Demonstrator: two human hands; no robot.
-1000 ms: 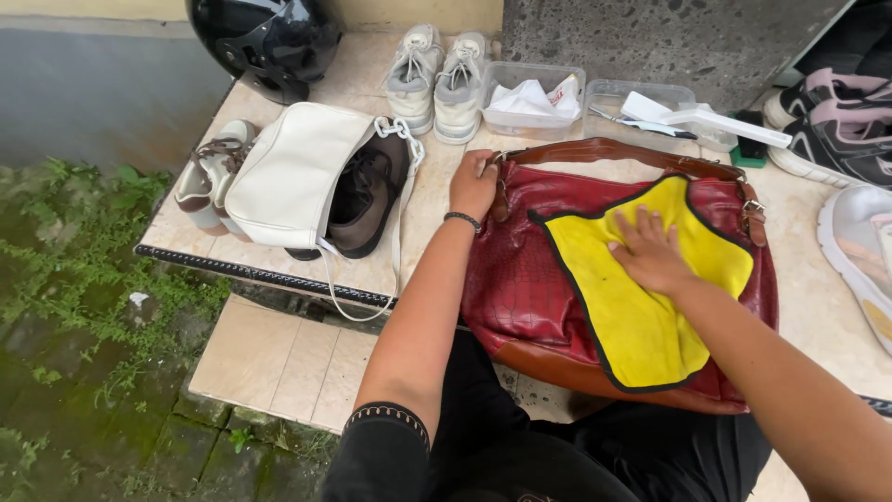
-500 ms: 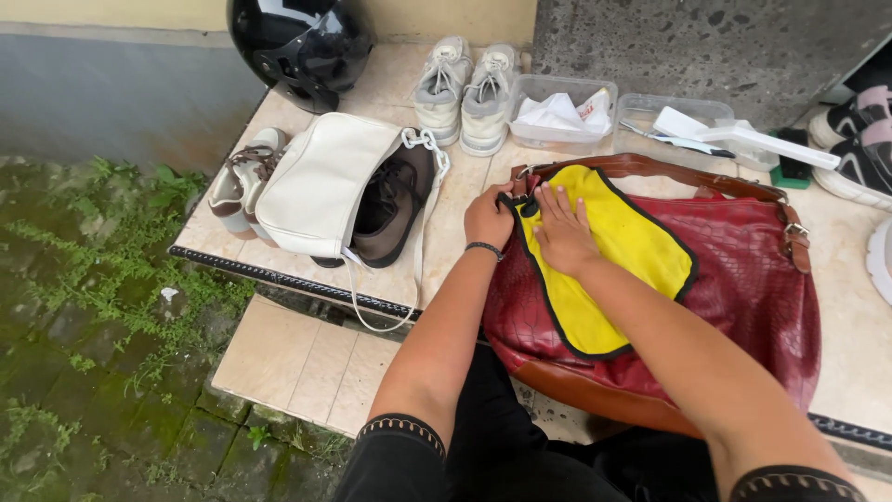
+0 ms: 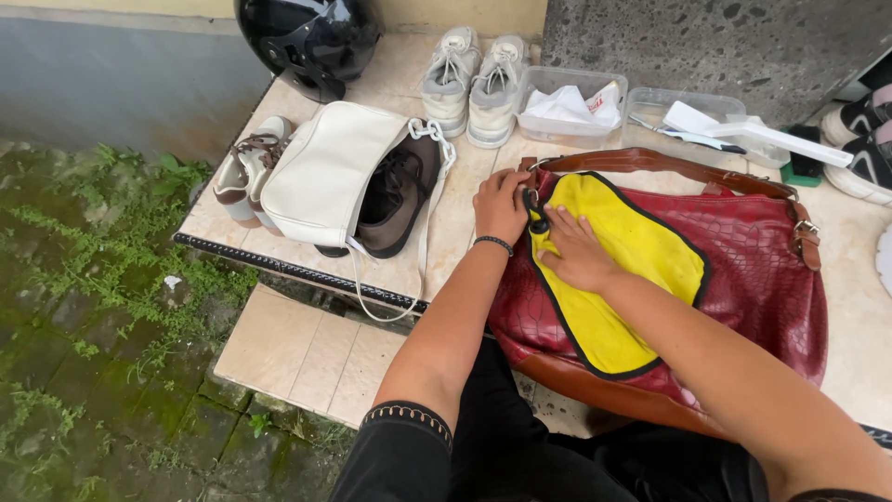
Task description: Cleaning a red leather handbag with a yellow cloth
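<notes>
Red leather bag (image 3: pixel 743 279) lies on the tiled desk (image 3: pixel 446 232) with a yellow cloth (image 3: pixel 618 279) spread over it. The right hand (image 3: pixel 576 251) presses flat and open on the cloth, while the left hand (image 3: pixel 502 203) grips the bag's near end, fingers curled, beside a white purse (image 3: pixel 325 172).

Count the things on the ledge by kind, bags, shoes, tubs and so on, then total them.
Bags: 2, red handbag, white bag
Yellow cloth: 1
Helmet: 1
Clear tubs: 2
Shoes in view: 8, some cut off at the right edge
Total: 14
</notes>
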